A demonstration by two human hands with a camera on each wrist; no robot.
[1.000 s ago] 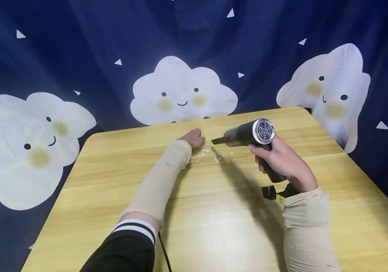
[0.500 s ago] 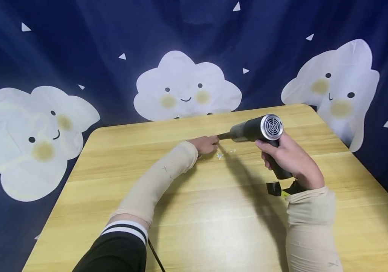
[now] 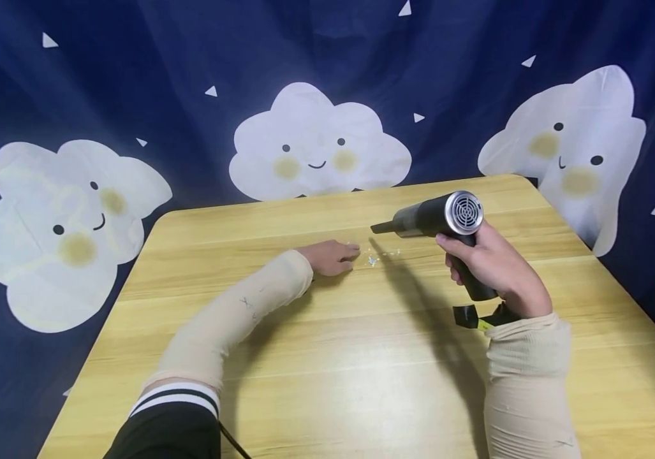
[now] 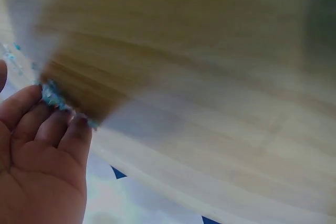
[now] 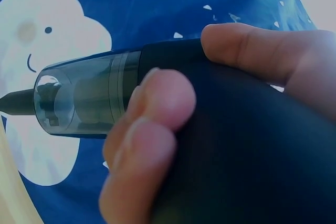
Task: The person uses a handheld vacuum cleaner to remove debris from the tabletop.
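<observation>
My right hand (image 3: 499,268) grips the black handle of a handheld vacuum cleaner (image 3: 433,217), its silver vent facing back. The narrow nozzle points left and down, above small pale-blue scraps (image 3: 373,261) on the table. Through its clear dust cup (image 5: 79,95), in the right wrist view, a filter shows. My left hand (image 3: 330,258) lies low at the table, left of the nozzle, with nothing gripped. In the left wrist view, shiny blue bits (image 4: 52,95) are gathered along its fingertips, touching them.
The wooden table (image 3: 327,344) has its far edge against a dark blue curtain (image 3: 316,44) with white clouds. A black cable (image 3: 234,440) runs beside my left sleeve. A black device (image 3: 465,317) sits at my right wrist.
My left hand first reached right, toward the nozzle, then drew back left and nearer. Fewer scraps show in the head view now. My right hand keeps its hold on the vacuum cleaner.
</observation>
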